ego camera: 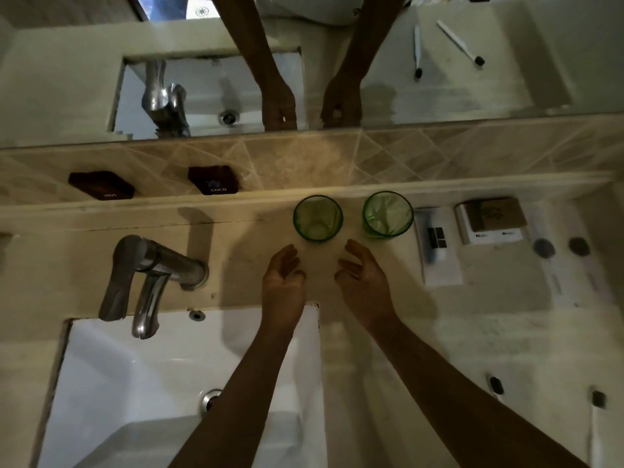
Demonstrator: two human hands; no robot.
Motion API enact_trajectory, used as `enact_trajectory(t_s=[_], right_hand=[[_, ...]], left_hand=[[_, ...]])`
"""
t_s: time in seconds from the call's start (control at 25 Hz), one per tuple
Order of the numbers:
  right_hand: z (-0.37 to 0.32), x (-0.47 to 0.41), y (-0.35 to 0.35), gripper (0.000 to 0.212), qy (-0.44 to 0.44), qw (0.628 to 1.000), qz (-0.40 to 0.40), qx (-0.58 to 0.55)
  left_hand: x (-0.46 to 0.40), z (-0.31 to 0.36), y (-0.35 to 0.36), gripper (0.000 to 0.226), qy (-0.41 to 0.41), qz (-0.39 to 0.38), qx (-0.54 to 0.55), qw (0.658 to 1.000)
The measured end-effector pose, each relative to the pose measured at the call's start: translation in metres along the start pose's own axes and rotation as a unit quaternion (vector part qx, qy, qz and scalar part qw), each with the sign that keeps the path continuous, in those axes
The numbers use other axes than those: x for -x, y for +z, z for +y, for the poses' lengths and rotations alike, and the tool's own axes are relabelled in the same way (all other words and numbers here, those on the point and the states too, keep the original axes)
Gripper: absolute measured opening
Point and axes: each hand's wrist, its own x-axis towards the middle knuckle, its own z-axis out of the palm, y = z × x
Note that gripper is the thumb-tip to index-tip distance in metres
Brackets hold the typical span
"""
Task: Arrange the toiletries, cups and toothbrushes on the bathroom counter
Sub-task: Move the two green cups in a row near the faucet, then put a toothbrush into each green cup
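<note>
Two green glass cups stand upright side by side at the back of the counter, the left cup [317,218] and the right cup [388,214]. My left hand [283,278] and my right hand [363,276] hover just in front of them, palms facing each other, fingers apart, holding nothing. Right of the cups lie a white toothpaste packet [439,246], a small boxed soap [489,219] and two white bottles with dark caps [553,265]. Two white toothbrushes with dark heads [496,386] [598,417] lie near the front right.
A steel faucet [152,275] stands left of my hands over the white sink [162,383]. Dark HOT [101,189] and COLD [214,179] plates sit on the tiled backsplash. A mirror [439,79] above reflects my arms and the toothbrushes.
</note>
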Motion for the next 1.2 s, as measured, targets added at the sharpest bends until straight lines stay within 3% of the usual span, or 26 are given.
enact_trajectory(t_s=[0.4,0.52,0.6,0.72,0.84,0.88,0.96,1.04,1.2], right_hand=[[0.056,0.114,-0.093,0.034,-0.045,0.986,0.046,0.155],[0.072,0.148,-0.127,0.027,-0.051,0.975,0.069,0.204],[0.08,0.162,-0.149,0.023,-0.052,0.967,0.109,0.223],[0.09,0.174,-0.191,0.019,-0.032,0.947,0.192,0.255],[0.12,0.184,-0.255,0.022,0.004,0.902,0.326,0.282],[0.129,0.187,-0.274,0.027,0.022,0.888,0.352,0.295],[0.147,0.187,-0.305,0.043,0.08,0.871,0.364,0.319],[0.155,0.187,-0.316,0.051,0.129,0.883,0.326,0.314],[0.168,0.184,-0.317,0.035,0.085,0.887,0.239,0.387]], left_hand=[[0.138,-0.049,-0.002,0.034,-0.037,-0.092,-0.051,0.994],[0.171,-0.064,0.006,0.038,0.014,-0.137,-0.161,0.977],[0.177,-0.075,0.007,0.043,0.102,-0.165,-0.296,0.935],[0.177,-0.092,0.011,0.059,0.243,-0.193,-0.494,0.812],[0.185,-0.108,0.026,0.069,0.254,-0.241,-0.643,0.681],[0.185,-0.111,0.03,0.069,0.247,-0.244,-0.659,0.667],[0.183,-0.107,0.037,0.067,0.244,-0.24,-0.651,0.677],[0.181,-0.102,0.037,0.068,0.236,-0.239,-0.641,0.69],[0.191,-0.098,0.036,0.074,0.22,-0.25,-0.652,0.681]])
